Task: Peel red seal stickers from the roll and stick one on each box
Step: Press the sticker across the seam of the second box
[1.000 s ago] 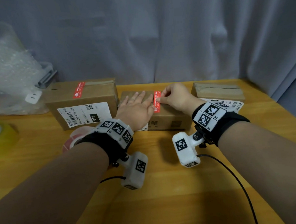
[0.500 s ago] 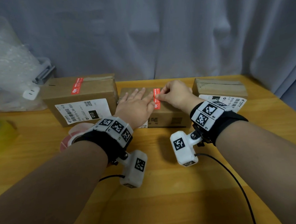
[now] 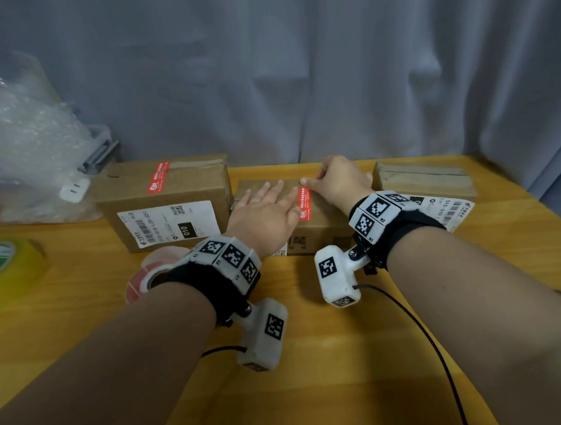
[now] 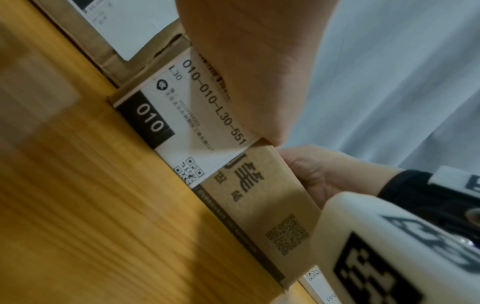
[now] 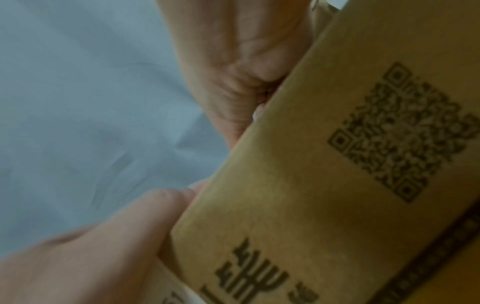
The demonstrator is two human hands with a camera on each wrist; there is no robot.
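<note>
A red seal sticker (image 3: 304, 204) lies along the top of the middle cardboard box (image 3: 323, 232), running front to back. My left hand (image 3: 266, 210) rests flat on that box with straight fingers, its edge touching the sticker's left side. My right hand (image 3: 336, 182) is curled, and its fingertips (image 3: 304, 180) hold the sticker's far end against the box top. The left box (image 3: 160, 200) carries a red sticker (image 3: 158, 182) on its top. The right box (image 3: 425, 180) shows no sticker. The sticker roll (image 3: 145, 276) lies half hidden behind my left wrist.
A yellow tape roll (image 3: 6, 265) sits at the left table edge. A bubble-wrap bag (image 3: 22, 146) with a white charger fills the back left. A grey curtain hangs behind the boxes. Camera cables trail over the bare wooden table (image 3: 315, 374) in front.
My right hand has slid a little toward the back of the middle box, and the sticker now lies flatter on the top. My left hand has stayed flat on the box.
</note>
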